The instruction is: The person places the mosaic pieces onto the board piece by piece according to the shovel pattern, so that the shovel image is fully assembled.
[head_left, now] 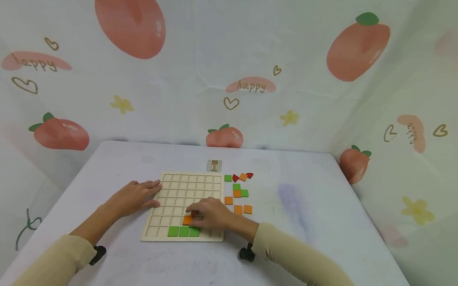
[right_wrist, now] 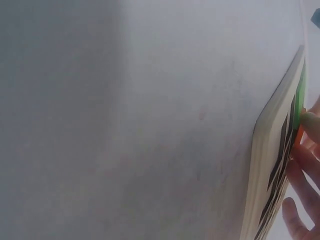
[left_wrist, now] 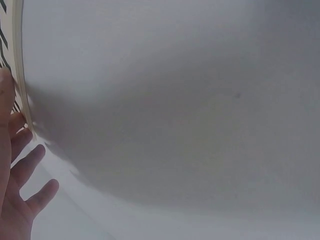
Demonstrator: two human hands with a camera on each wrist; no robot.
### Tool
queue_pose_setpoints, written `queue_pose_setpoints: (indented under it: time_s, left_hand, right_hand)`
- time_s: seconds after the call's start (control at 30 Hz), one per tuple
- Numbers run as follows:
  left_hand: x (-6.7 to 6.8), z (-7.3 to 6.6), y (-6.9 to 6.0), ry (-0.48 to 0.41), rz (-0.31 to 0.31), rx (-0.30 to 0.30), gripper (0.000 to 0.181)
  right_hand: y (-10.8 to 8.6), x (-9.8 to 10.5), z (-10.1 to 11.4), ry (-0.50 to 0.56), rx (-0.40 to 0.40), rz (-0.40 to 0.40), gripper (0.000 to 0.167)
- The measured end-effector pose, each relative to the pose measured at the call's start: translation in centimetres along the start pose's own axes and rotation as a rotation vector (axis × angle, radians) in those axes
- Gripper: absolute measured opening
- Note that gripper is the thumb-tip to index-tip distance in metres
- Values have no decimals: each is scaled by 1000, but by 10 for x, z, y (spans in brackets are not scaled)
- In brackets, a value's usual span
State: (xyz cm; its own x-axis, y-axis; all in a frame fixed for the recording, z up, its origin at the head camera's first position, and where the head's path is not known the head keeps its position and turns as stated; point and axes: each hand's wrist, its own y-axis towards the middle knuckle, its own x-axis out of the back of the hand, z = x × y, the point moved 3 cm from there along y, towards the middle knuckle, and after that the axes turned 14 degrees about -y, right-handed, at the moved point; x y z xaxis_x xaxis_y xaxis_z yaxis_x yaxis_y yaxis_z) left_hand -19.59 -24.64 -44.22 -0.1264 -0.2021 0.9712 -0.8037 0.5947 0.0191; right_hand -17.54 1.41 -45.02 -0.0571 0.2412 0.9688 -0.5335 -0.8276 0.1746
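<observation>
Pinches an orange square tile with the curled right hand, just beyond three green square tiles on a pale grid board; probably seating it, next calling for alignment and release; rests the left hand, with fingers outstretched, against the board's left edge.
</observation>
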Motion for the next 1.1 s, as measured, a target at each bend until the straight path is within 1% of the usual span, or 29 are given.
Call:
queue_pose_setpoints:
  time_s: [0.13, 0.4, 0.57, 0.7, 0.9, 1.0, 1.1]
  left_hand:
    - [1, 0, 0, 1, 4, -2, 63]
    - [3, -1, 0, -8, -12, -15, 63]
    - [2, -1, 0, -6, -16, -15, 63]
    - [2, -2, 0, -2, -18, -19, 64]
    - [1, -1, 1, 6, 1, -13, 63]
    - [0, 0, 1, 7, 9, -9, 63]
    - [0, 0, 0, 5, 9, -11, 64]
  right_hand:
    - [2, 0, 3, -22, 2, -9, 30]
    - [5, 2, 5, -14, -3, -13, 30]
    - [0, 7, 4, -1, -21, 5, 28]
    - [-13, 14, -2, 48, -66, 43, 29]
    - [-41, 26, -24, 41, -178, 91, 34]
    - [-57, 35, -37, 45, -219, 75, 36]
    - [-72, 41, -51, 36, -235, 44, 37]
